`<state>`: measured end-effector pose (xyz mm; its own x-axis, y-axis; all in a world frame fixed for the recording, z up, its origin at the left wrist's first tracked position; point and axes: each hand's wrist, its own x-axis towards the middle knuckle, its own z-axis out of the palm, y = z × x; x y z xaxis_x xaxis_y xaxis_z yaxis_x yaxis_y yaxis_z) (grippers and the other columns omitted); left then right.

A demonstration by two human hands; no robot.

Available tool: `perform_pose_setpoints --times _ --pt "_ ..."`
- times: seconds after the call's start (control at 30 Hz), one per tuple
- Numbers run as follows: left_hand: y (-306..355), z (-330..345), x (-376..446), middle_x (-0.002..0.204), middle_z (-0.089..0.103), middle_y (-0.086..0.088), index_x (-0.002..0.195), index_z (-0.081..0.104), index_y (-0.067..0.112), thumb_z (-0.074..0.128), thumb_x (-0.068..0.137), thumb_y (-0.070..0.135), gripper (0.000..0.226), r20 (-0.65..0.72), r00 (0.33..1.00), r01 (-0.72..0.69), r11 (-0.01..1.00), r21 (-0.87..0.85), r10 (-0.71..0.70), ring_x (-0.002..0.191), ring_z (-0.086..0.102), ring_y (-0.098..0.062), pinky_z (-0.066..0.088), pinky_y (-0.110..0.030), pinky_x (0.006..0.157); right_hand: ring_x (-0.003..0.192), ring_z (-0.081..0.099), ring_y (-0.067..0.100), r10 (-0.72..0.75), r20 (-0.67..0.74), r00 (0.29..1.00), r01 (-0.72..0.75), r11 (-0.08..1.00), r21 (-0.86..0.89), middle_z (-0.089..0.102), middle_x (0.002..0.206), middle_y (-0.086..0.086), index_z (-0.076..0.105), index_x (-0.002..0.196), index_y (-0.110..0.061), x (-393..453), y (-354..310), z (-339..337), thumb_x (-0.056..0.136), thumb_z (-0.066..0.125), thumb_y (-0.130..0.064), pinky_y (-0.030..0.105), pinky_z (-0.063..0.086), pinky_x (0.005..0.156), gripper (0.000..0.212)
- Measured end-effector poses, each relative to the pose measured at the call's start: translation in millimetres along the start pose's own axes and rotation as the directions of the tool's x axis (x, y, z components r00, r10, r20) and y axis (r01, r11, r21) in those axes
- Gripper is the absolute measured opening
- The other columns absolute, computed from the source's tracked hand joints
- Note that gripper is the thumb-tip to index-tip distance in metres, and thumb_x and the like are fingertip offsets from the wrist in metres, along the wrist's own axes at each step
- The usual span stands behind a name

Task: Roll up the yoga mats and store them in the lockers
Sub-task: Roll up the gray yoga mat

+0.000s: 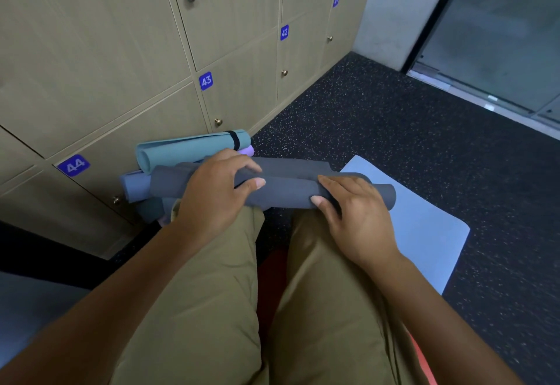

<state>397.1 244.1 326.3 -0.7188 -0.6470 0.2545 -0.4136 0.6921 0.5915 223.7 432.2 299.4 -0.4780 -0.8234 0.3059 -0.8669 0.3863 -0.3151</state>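
Both hands are wrapped around a dark grey yoga mat [281, 191] that is rolled into a loose tube and held across the knees, at the centre of the view. The left hand [212, 191] is curled over the roll's middle-left part, its thumb pressed against the near side and its fingers laid over the top; the right hand [354, 212] is closed on the roll toward its 3 o'clock end, thumb underneath and fingers over the far side. An outer flap of the grey mat is seen lying loose along the top edge. Behind the roll, toward 10 o'clock, a pile of rolled mats is stacked against the lockers [91, 60]: a teal mat [188, 150] bound with a black strap [234, 140] lies on top, a blue mat [136, 186] is seen beneath it, and a lilac end [247, 151] shows just past the strap. A light blue mat [424, 233] is spread flat on the dark speckled floor [394, 112] at 3 o'clock, partly covered by the roll and the right hand. The locker doors are all closed, with blue number plates 41 to 44 and small round knobs. Khaki trousers [212, 293] fill the view toward 6 o'clock.
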Motion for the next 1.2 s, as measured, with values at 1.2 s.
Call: perform_pose_setpoints --times 1.2 --pt "-39.9 17.7 49.0 0.084 0.063 -0.007 0.098 0.064 0.011 0.032 0.098 0.061 0.059 0.210 0.890 -0.452 0.726 0.518 0.404 0.074 0.061 -0.032 0.043 -0.041 0.063 0.102 0.061 0.022 0.001 0.296 0.955 -0.015 0.999 0.043 0.068 0.107 -0.003 0.064 0.110 -0.023 74.0 32.6 2.6 0.101 0.032 -0.061 0.040 0.040 0.087 0.050"
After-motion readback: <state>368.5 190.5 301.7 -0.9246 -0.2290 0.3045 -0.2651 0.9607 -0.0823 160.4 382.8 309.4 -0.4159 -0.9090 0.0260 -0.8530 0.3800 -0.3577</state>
